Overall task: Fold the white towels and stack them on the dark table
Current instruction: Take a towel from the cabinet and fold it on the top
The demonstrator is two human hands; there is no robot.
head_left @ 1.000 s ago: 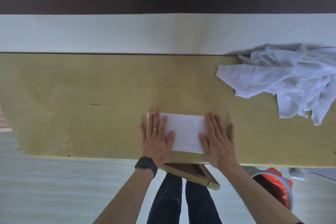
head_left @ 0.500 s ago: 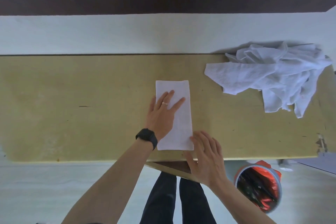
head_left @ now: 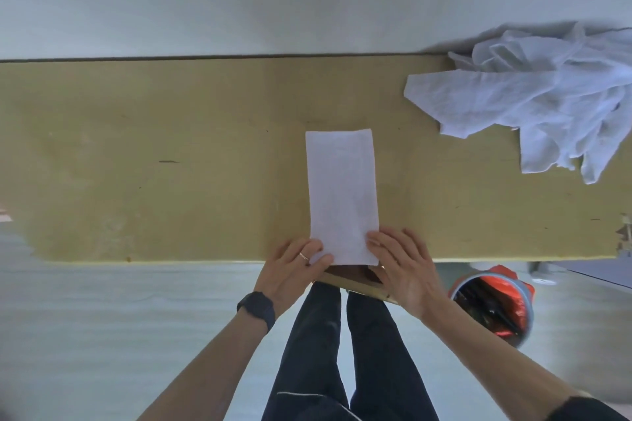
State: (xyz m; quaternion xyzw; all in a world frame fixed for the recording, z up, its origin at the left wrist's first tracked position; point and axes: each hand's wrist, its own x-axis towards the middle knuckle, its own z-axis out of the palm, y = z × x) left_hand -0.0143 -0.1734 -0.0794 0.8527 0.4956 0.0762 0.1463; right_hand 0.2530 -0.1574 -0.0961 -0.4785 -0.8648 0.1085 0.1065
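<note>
Towel (head_left: 342, 195), white and folded into a long narrow strip, lies flat on the tan table (head_left: 136, 164) straight in front of you. Its length runs away from you, and its near end reaches the table's front edge.

Your left hand (head_left: 297, 270) is at the strip's near left corner. The fingers are close together and bent over the cloth, and a ring (head_left: 303, 256) shows on one of them. Your right hand (head_left: 400, 267) is at the near right corner, with its fingertips lying on the towel's right edge and the fingers only slightly spread. Both thumbs are out of sight below the edge, so you cannot tell from here whether either hand pinches the corner or only rests on it.

A dark watch (head_left: 256, 308) sits on your left wrist. The loose pile of towels (head_left: 533, 96) is crumpled at the far right of the table, well apart from the folded strip.

Just beneath the table's front edge, between your hands, a dark board with a pale wooden rim (head_left: 352, 278) juts out. Your legs in dark trousers (head_left: 342, 352) stand below it. A round bin with a red liner (head_left: 492, 308) stands on the floor to your right.
</note>
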